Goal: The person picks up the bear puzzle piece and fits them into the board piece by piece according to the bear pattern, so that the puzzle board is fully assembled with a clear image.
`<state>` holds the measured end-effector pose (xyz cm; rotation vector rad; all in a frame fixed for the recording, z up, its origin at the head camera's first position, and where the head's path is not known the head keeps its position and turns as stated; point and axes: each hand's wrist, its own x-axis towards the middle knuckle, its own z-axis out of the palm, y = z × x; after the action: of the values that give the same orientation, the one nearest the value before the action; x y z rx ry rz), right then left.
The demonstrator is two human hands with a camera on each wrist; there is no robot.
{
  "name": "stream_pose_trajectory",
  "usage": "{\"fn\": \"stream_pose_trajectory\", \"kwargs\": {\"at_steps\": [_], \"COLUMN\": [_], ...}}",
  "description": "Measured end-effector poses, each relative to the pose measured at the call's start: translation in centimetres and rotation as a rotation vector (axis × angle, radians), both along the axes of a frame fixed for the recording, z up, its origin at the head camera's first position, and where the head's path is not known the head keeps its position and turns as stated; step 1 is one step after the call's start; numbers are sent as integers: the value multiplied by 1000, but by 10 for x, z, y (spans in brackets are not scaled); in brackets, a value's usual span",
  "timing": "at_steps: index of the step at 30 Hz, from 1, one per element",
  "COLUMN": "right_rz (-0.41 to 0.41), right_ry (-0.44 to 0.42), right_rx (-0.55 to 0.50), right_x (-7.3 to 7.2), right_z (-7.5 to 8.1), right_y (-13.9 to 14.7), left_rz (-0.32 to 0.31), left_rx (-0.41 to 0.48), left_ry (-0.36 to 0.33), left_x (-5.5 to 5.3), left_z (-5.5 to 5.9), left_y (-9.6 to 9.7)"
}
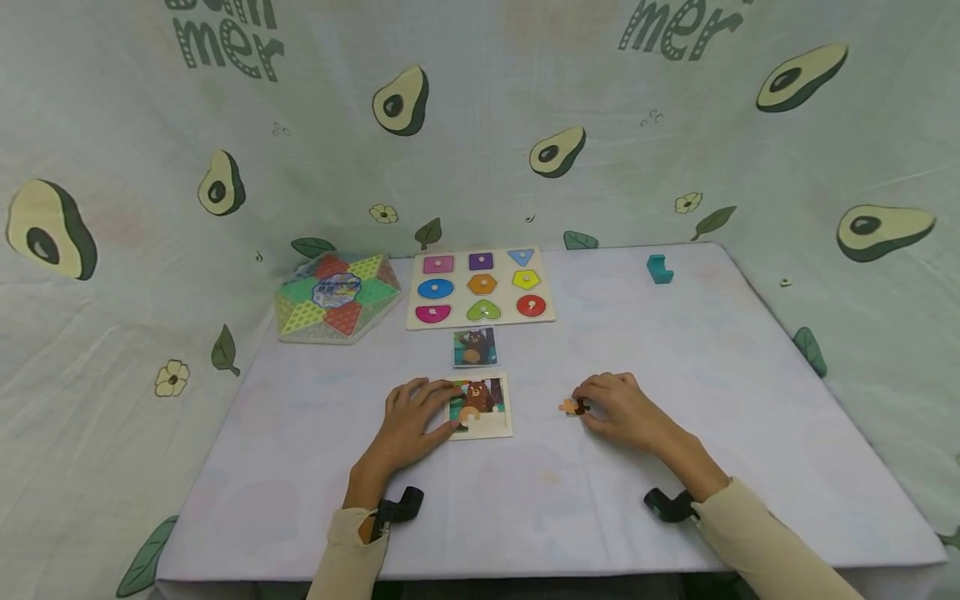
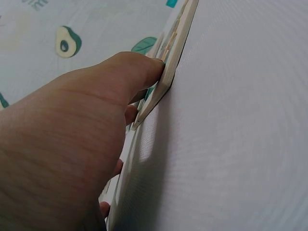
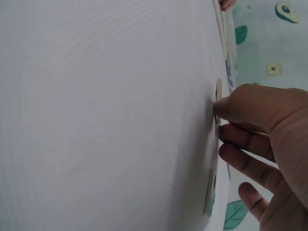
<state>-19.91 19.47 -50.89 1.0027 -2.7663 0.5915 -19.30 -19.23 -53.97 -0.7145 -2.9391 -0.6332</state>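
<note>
A small wooden bear puzzle board (image 1: 491, 423) lies on the table, its lower right part showing bare wood. My left hand (image 1: 411, 423) rests at the board's left edge; thumb and forefinger touch its top, and in the left wrist view the thumb (image 2: 139, 67) presses near the edge. To the right, my right hand (image 1: 626, 414) pinches an orange and dark brown puzzle piece (image 1: 572, 407) between thumb and fingers, close to the tabletop. In the right wrist view that piece (image 3: 219, 89) is seen edge-on, and another puzzle piece (image 3: 210, 195) with a teal face lies beneath the fingers.
Behind the board lies a bear picture card (image 1: 476, 347). Farther back are a shape puzzle board (image 1: 545, 310) with several knobbed shapes and a clear box (image 1: 337, 296) of coloured triangles. A teal block (image 1: 660, 269) sits at the back right. Avocado-print cloth hangs behind.
</note>
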Motion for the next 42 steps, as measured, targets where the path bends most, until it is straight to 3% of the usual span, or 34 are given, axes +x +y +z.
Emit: {"fn": "stream_pose_trajectory", "kwargs": {"at_steps": [10, 16, 42], "right_rz": [-10, -23, -5], "right_ry": [6, -15, -34], "right_rx": [27, 21, -8], "right_x": [-6, -7, -8], "right_z": [-3, -2, 15], "right_y": [-3, -5, -35], "left_rz": [8, 2, 2], "left_rx": [-6, 5, 7], "left_ry": [-31, -10, -1], "left_x": [-1, -1, -1], "left_z": [0, 0, -2], "left_y": [-1, -1, 0]}}
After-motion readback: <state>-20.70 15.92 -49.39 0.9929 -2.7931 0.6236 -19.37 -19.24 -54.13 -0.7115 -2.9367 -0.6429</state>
